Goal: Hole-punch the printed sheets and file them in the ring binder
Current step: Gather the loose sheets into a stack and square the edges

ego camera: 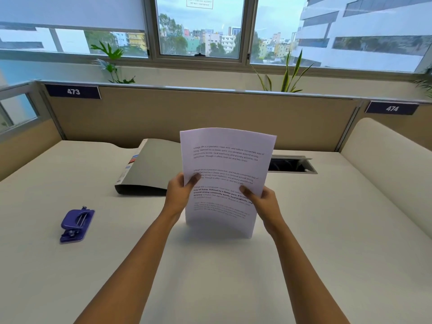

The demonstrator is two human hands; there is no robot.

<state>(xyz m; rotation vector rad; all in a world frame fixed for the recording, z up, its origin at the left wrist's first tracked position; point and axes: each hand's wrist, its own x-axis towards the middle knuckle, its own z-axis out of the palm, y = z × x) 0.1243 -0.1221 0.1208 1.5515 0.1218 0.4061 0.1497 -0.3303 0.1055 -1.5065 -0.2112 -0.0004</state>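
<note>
I'm squaring the sheets [224,174] upright on the desk [304,253], just in front of the binder [149,169], left hand [178,194] and right hand [263,201] pinching their sides. Next, I reckon: the punch [77,224], well left.

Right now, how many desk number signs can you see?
2: sign 473 is at the upper left of the partition, and sign 474 is on the next panel at the right. Others may lie outside the view.
</note>
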